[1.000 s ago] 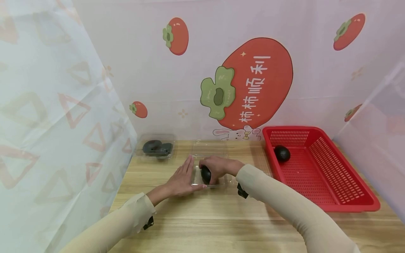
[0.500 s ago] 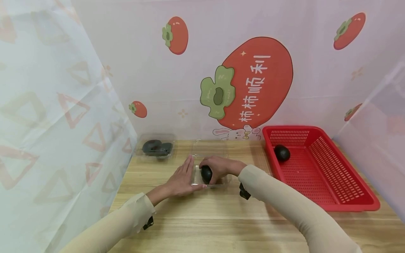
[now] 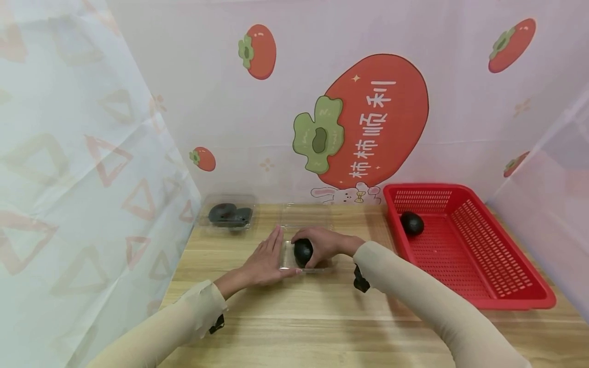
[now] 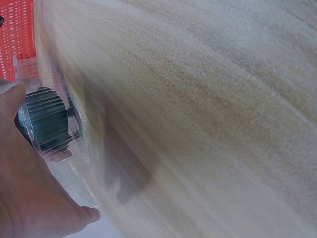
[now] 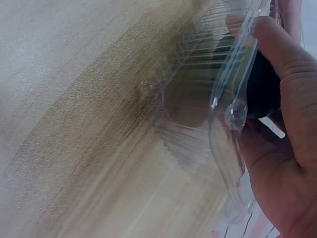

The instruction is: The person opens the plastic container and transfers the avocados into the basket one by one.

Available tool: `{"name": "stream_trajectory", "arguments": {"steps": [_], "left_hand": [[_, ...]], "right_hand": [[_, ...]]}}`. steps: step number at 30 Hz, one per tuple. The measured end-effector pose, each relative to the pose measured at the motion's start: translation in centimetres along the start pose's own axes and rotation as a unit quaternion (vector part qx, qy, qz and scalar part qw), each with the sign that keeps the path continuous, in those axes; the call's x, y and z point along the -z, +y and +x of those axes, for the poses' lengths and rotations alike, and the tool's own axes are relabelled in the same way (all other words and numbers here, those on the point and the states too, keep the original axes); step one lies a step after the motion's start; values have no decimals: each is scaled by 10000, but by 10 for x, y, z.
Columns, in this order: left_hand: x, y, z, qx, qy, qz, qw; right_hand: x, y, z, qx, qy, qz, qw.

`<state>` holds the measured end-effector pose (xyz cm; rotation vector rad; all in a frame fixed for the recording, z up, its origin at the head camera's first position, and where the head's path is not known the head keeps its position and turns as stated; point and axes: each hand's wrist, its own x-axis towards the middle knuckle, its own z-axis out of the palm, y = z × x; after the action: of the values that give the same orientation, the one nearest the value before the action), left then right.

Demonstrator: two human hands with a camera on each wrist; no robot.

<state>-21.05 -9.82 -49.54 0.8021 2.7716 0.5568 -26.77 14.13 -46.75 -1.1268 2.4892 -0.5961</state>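
A dark avocado (image 3: 302, 252) sits inside a clear plastic clamshell box (image 3: 286, 259) on the table, and its lid (image 3: 306, 214) lies folded open behind. My right hand (image 3: 325, 244) holds the avocado from the right, fingers behind it and thumb in front. In the right wrist view the avocado (image 5: 263, 89) shows partly behind the box's clear wall. My left hand (image 3: 264, 261) rests against the box's left side, its fingers straight and its thumb along the front edge. The left wrist view shows the avocado (image 4: 47, 119) through the ribbed plastic.
To the right stands a red perforated basket (image 3: 460, 266) with another dark avocado (image 3: 411, 224) at its left side. A closed clear box (image 3: 246, 198) holding dark avocados (image 3: 223, 214) sits at the back left. Patterned cloth (image 3: 230, 117) hangs behind the wooden table (image 3: 285, 327).
My right wrist has shifted slightly right, and the avocado has moved a little with the fingers, showing more of its surface. The left hand stays against the box.
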Motion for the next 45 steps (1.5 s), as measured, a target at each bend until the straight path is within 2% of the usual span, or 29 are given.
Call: {"name": "stream_trajectory", "arguments": {"steps": [7,13,21,26,36,45], "left_hand": [[1,1,0,-35,42,8,10000],[-1,0,1,20,5,55,10000],[5,4,-2,41,19,72,10000],[6,6,-2,97,1,115,9999],[5,6,-2,101,37,86,9999],[5,8,-1,170,10,94,9998]], "right_hand": [[-2,6,-3,97,244,445,9987],[-1,6,-6,4,337,879,9956],[6,5,-13,-195,526,1294,9900],[10,3,-16,-223,557,1375,9887],[12,0,-20,-22,768,1371,9876],[19,-6,-25,-20,801,1800,9804]]}}
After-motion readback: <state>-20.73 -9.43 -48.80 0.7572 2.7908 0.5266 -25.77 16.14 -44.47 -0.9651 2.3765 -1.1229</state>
